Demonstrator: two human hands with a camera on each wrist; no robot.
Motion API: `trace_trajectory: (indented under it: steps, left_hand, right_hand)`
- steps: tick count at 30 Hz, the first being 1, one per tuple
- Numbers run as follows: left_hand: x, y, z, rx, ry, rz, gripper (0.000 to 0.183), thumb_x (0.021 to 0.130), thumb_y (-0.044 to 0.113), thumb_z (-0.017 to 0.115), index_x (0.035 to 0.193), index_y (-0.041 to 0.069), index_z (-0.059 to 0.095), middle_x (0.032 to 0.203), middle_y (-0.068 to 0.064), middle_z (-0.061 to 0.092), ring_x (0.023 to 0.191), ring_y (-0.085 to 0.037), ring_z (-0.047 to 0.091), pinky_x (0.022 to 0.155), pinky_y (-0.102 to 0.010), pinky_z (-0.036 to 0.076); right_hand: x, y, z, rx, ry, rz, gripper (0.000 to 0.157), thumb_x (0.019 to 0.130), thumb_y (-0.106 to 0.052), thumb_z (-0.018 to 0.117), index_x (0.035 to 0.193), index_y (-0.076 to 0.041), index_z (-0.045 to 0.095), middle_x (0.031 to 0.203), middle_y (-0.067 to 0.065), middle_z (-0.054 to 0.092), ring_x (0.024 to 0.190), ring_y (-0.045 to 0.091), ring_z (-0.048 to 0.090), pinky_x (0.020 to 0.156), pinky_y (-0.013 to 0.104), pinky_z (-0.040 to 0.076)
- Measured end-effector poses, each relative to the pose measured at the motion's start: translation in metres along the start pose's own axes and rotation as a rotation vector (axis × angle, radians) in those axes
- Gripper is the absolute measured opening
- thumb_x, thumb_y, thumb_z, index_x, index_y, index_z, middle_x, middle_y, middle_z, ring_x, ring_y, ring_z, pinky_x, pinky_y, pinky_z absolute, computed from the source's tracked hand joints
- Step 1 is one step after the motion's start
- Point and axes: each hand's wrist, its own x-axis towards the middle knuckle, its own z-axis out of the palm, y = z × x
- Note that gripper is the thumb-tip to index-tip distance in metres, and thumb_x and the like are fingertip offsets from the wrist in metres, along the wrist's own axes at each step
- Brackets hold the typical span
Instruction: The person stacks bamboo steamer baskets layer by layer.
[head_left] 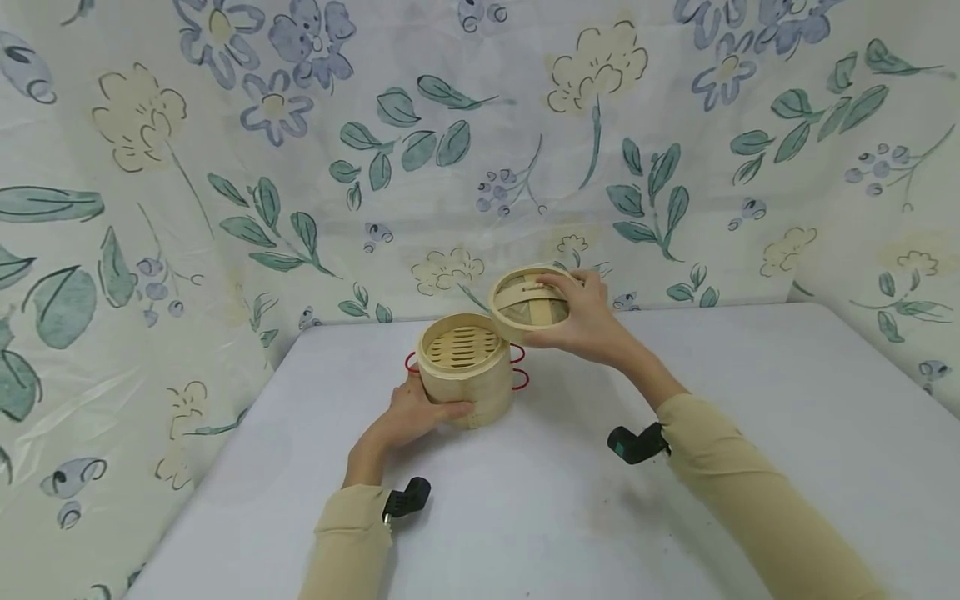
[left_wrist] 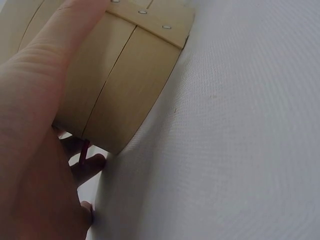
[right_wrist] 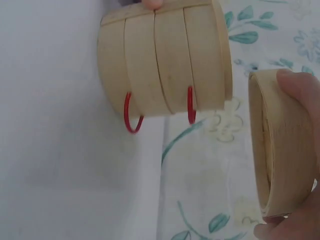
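Note:
A round bamboo steamer (head_left: 463,387) of stacked tiers stands on the white table, its slatted inner floor showing from above. Red loop handles (right_wrist: 129,114) stick out from its sides. My left hand (head_left: 414,412) grips the steamer low on its left side, thumb across the front; in the left wrist view the thumb (left_wrist: 65,35) lies along the bamboo wall. Up and to the right, my right hand (head_left: 581,317) holds the bamboo lid (head_left: 525,304) tilted by its rim. In the right wrist view the lid (right_wrist: 290,145) is apart from the steamer's top.
The white table (head_left: 570,517) spreads around the steamer. Behind it hangs a cloth (head_left: 510,242) printed with flowers and leaves, which also covers the left and right sides. Black wrist-worn devices (head_left: 637,443) sit at both sleeve cuffs.

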Motion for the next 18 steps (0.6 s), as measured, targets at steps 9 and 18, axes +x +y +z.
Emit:
trace_trajectory:
  steps: [9,18]
  left_hand:
    - [-0.004,0.0,0.001,-0.001,0.004,-0.016,0.093,0.071,0.054,0.083,0.139,0.009,0.038,0.13,-0.016,0.057,0.123,-0.031,0.053,0.102,-0.049,0.042]
    - [-0.004,0.001,-0.003,0.017,-0.015,-0.046,0.104,0.07,0.061,0.08,0.146,0.012,0.03,0.143,-0.016,0.047,0.134,-0.032,0.043,0.109,-0.052,0.036]
  right_hand:
    - [0.013,-0.022,0.031,0.009,-0.064,-0.008,0.088,0.072,-0.051,0.082,0.147,-0.025,0.043,0.153,0.021,0.015,0.142,0.034,0.01,0.104,0.063,0.033]
    - [0.017,-0.042,0.056,0.029,-0.085,-0.02,0.088,0.071,-0.053,0.083,0.146,-0.027,0.044,0.152,0.019,0.018,0.141,0.034,0.012,0.103,0.063,0.034]
